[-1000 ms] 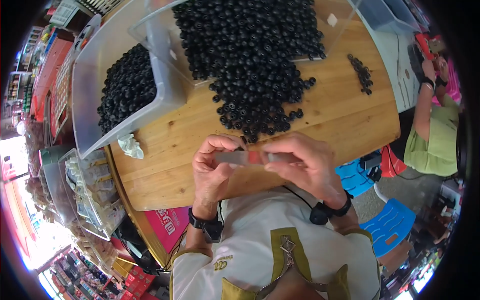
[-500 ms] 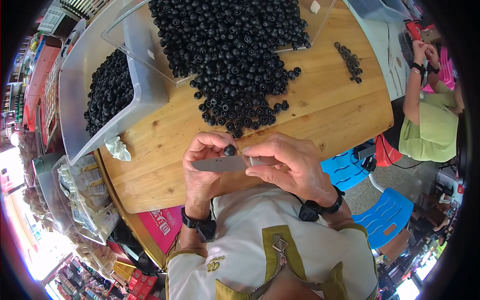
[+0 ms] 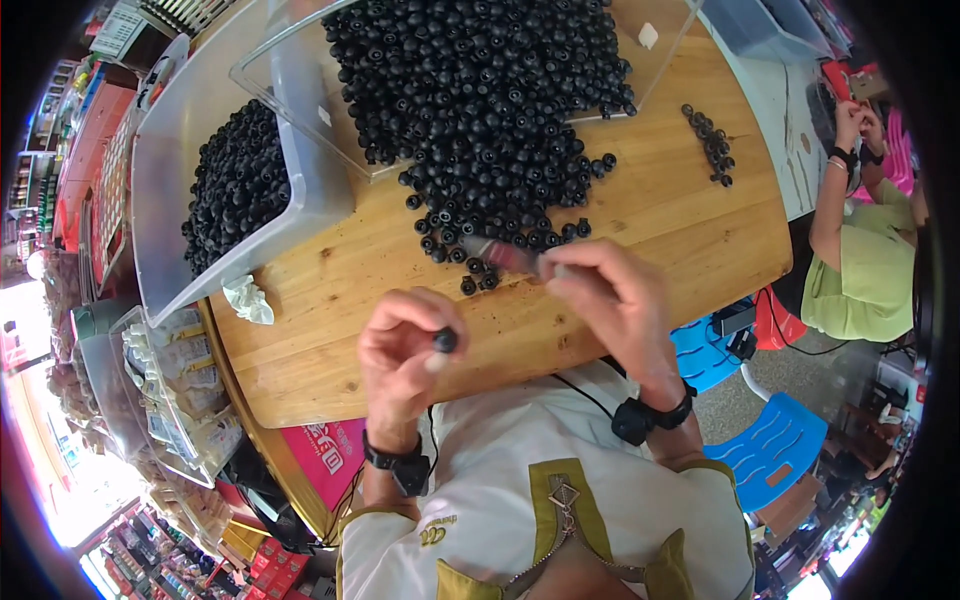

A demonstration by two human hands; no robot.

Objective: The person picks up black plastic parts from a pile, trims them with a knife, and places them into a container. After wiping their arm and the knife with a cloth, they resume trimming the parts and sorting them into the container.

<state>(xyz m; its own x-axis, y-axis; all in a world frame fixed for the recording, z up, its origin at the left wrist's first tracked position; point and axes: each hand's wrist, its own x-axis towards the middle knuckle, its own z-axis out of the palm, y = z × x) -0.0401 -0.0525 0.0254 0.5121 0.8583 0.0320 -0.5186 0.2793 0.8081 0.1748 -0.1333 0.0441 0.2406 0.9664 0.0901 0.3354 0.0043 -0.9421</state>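
My left hand (image 3: 400,350) pinches one small black round piece (image 3: 445,340) between thumb and fingertips, above the near side of the wooden table. My right hand (image 3: 610,300) grips a knife (image 3: 510,257), smeared by motion, with a reddish-brown part toward the fingers and a paler tip. The knife points away to the left, over the near edge of a large heap of black round pieces (image 3: 480,120). Several of these pieces show a hole in one face. Whether the knife touches any of them I cannot tell.
The heap spills from a clear tray (image 3: 655,90) onto the wooden table (image 3: 660,215). A translucent bin (image 3: 325,195) with more black pieces stands left, a crumpled tissue (image 3: 248,300) beside it. A small row of dark pieces (image 3: 712,145) lies right. Another person (image 3: 855,250) works at far right.
My right hand has swung the knife away from my left hand, out toward the heap. My left hand has dropped slightly nearer to me, still holding the black piece.
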